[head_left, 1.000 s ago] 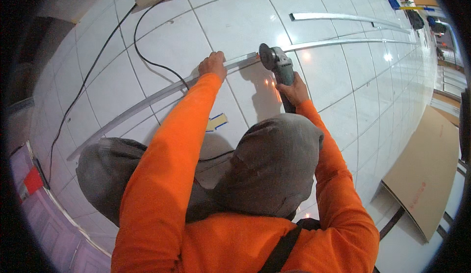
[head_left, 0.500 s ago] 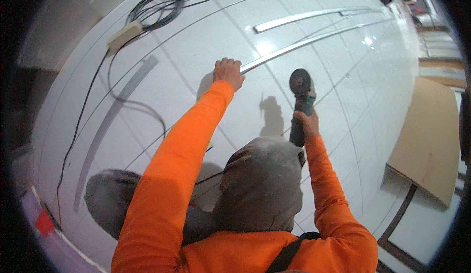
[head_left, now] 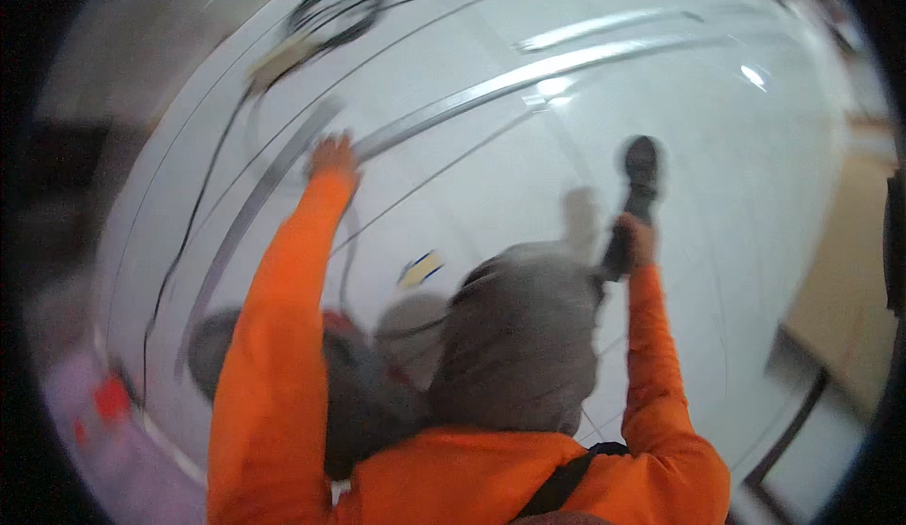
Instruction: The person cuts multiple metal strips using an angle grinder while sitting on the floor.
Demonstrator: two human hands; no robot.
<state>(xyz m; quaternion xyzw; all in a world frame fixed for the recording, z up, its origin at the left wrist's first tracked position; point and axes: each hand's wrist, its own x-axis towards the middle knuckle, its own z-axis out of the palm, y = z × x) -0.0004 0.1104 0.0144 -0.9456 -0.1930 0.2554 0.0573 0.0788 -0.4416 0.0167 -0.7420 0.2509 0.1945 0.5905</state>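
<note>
My left hand [head_left: 334,159], out ahead on the left, is closed on the near end of a long silvery metal profile [head_left: 491,86]. The profile slants away over the tiled floor toward the far right. Its gripped tip is hidden by my fingers, and motion blurs it. In my right hand [head_left: 639,239] is a dark angle grinder [head_left: 644,168], held by its body with the disc end pointing away from me. The grinder is above the floor, apart from the profile.
Beyond lies a shorter metal piece [head_left: 604,29]. A grey strip [head_left: 250,213] lies left of my arm. Black cable [head_left: 373,4] is coiled by a pale power strip [head_left: 281,58]. A yellow-and-blue flat item [head_left: 421,268] rests near my knee. A brown board [head_left: 840,289] stands at right.
My left hand has moved left, pulling the profile's near end along. The grinder appears farther right. The view has shifted, and the yellow-and-blue item now shows.
</note>
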